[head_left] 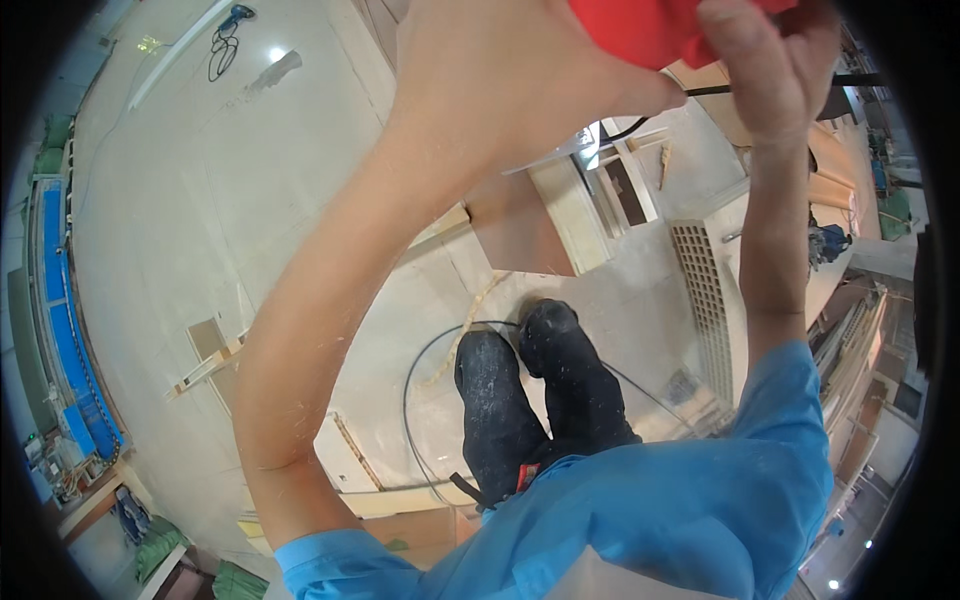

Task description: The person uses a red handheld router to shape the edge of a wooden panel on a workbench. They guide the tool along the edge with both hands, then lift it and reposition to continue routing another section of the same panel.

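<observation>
Both my arms are raised close to the camera, with the hands at the top edge. A bright red thing with a smooth, folded surface is between them; the top edge cuts it off, so its kind does not show. My right hand is closed on its right side, thumb against the red surface. My left hand is at its left side, closed around it as far as shows; the thumb points right under the red edge, and its other fingers are hidden. A black cable passes behind both hands.
Below the hands stand pale cabinet-like panels and a brown board. A lattice-sided unit is at the right. A dark hose loops on the floor by my legs. A corded power tool lies far left; wood scraps lie nearer.
</observation>
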Available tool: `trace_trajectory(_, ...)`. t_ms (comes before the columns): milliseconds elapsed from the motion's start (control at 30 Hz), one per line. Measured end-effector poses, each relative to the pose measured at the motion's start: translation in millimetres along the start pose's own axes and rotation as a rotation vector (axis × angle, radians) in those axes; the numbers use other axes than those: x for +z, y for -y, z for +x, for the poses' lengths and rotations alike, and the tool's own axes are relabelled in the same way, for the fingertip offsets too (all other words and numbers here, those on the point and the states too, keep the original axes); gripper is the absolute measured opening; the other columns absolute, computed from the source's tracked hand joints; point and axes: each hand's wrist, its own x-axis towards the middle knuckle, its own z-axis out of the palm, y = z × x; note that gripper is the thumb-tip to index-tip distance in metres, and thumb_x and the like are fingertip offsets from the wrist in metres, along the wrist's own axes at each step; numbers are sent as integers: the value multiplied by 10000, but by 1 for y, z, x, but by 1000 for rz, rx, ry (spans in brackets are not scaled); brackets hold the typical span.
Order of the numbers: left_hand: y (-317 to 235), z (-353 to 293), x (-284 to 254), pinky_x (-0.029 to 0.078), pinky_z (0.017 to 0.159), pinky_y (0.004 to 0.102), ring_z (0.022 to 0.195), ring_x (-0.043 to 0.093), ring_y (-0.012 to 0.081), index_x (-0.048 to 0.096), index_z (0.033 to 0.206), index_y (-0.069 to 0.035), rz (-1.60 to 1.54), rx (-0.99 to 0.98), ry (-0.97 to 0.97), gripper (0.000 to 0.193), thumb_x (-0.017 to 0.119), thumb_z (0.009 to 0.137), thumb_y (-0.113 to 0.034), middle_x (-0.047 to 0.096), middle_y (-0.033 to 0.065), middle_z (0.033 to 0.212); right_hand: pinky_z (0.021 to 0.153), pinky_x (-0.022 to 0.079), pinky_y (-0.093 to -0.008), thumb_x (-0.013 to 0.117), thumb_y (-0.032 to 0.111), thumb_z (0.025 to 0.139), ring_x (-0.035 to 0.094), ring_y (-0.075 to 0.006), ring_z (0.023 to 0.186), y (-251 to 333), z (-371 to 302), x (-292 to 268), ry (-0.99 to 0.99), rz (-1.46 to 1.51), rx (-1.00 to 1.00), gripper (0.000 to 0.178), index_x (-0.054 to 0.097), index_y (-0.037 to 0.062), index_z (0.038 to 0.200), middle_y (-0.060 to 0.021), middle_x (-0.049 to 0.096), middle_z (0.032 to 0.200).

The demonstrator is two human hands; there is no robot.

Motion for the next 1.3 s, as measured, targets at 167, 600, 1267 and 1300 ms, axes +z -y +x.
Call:
trace_trajectory(167, 17, 14, 2, 580, 850, 411, 957, 746, 320, 673, 1199, -81, -165, -171, 37, 581, 854, 705, -328, 761, 150, 1010, 1022, 516, -369, 841, 180, 809, 621, -222, 1213, 9, -13, 8, -79, 74, 223, 795, 430, 3, 1466, -149, 531, 1407)
trace_trajectory(600, 30, 7, 4, 579, 833, 392, 917, 752, 298, 702, 1153, -71, -163, -138, -25, 538, 874, 690, -284, 762, 149, 990, 1050, 492, -402, 900, 203, 777, 608, -259, 1231, 28, -12, 13, 9, -257, 352, 782, 498, 2, 1417, -171, 584, 1354)
trace_trajectory(1267, -9, 31, -19, 575, 837, 351, 913, 739, 187, 723, 1136, -54, -251, -137, -49, 502, 887, 704, -249, 771, 94, 970, 1011, 529, -391, 1010, 233, 632, 637, -237, 1166, 41, 46, -17, 43, -276, 347, 885, 542, 21, 1352, -120, 620, 1271)
trace_trajectory(1300, -10, 30, -17, 576, 840, 349, 913, 739, 187, 723, 1138, -53, -253, -149, -55, 501, 886, 707, -249, 771, 95, 969, 1011, 529, -392, 1009, 243, 632, 637, -239, 1162, 43, 46, -17, 51, -277, 369, 883, 542, 22, 1349, -119, 621, 1266)
